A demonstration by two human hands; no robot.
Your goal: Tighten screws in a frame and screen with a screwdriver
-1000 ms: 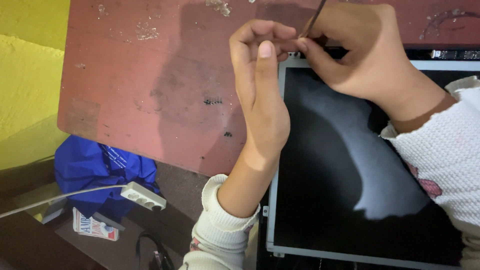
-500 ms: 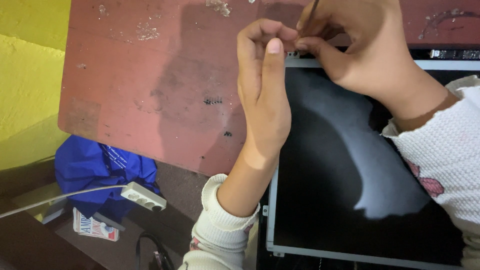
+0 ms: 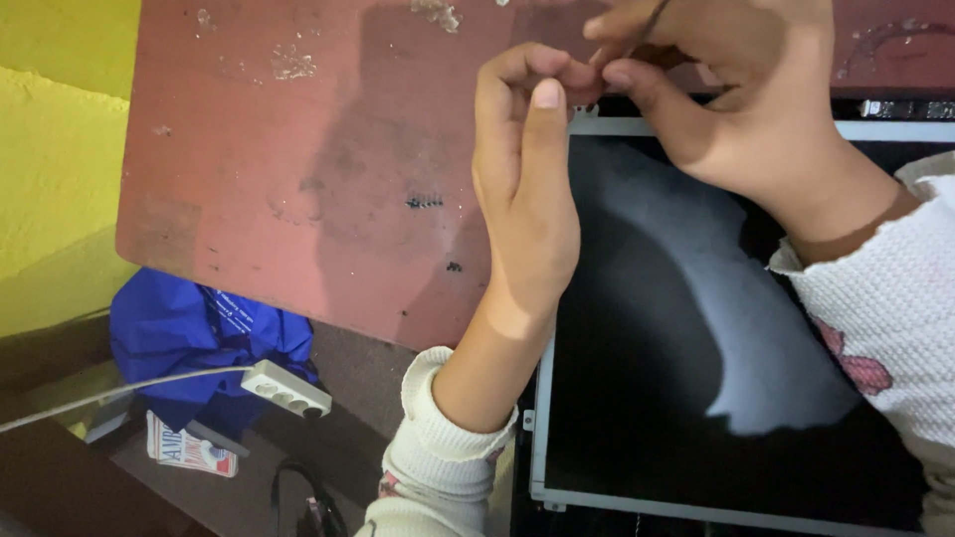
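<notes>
Lying on one worn red tabletop point(image 3: 298, 189), one dark display panel point(image 3: 686, 328) with a grey frame fills the lower right, its far corner hidden behind two hands. Left hand point(image 3: 527, 189) curls with fingertips pinched together at that corner; what it pinches is too small to tell. Right hand point(image 3: 746, 99) grips one thin tool point(image 3: 652, 18), cut off by the top edge. Below lie one blue bag point(image 3: 189, 338) and one white power strip point(image 3: 286, 388).

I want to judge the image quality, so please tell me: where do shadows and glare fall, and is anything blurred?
Head view: the hands cast a broad soft shadow on the red table; the dark screen panel shows a pale reflection beside a dark one; the left hand and right hand look sharp, only the thin tool is slightly blurred; the floor by the power strip is dim.
</notes>
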